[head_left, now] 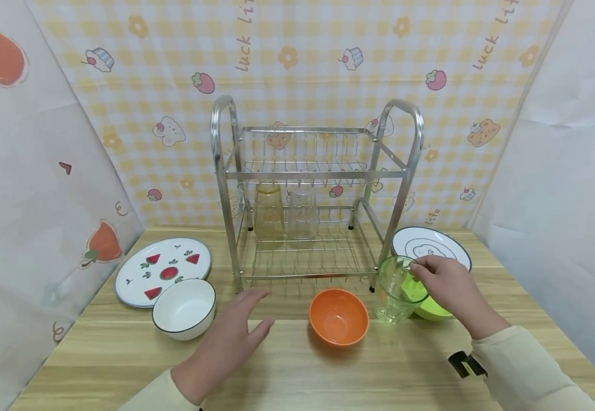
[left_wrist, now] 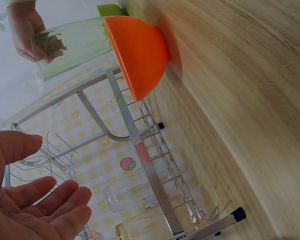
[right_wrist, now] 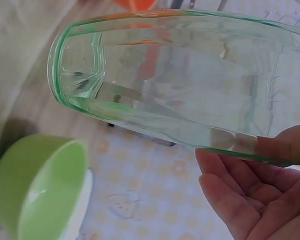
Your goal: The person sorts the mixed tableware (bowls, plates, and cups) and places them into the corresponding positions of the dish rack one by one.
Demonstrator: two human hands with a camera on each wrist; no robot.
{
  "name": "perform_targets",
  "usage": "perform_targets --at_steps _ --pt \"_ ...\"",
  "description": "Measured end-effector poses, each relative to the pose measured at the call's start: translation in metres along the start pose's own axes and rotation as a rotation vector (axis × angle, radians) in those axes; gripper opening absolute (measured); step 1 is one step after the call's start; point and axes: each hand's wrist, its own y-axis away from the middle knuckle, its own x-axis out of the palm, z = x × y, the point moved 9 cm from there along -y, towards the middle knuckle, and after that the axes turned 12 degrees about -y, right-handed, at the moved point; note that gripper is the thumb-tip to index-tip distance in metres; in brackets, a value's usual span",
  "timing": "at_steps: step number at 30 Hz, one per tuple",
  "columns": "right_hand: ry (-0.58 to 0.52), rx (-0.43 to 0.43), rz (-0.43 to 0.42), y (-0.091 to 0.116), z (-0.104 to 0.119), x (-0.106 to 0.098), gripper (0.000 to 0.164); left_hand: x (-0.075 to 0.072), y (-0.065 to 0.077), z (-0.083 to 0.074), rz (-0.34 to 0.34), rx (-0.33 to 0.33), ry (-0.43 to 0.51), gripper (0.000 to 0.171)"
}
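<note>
My right hand (head_left: 443, 288) pinches the rim of a clear green glass (head_left: 394, 297), thumb on one side of the wall and fingers on the other. In the right wrist view the glass (right_wrist: 175, 85) fills the upper part, with nothing inside it. My left hand (head_left: 230, 342) is held over the table with fingers spread, nothing in it. Between the hands stands an orange bowl (head_left: 338, 317), close beside the glass. A lime green bowl (right_wrist: 40, 185) sits on the table behind the glass, partly hidden by it and my right hand in the head view.
A two-tier metal dish rack (head_left: 308, 277) stands at the back middle. On its lower tier are a yellowish glass (head_left: 269, 214) and a clear glass (head_left: 302, 214). At left, a white bowl (head_left: 184, 309) overlaps a watermelon-patterned plate (head_left: 148, 257). Another white plate (head_left: 431, 242) lies back right.
</note>
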Motion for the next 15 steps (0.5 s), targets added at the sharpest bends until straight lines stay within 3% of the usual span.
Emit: perform_targets --at_steps 15 --pt "-0.013 -0.154 -0.032 0.003 0.062 0.006 0.017 -0.013 -0.008 -0.010 -0.018 0.007 0.009 0.037"
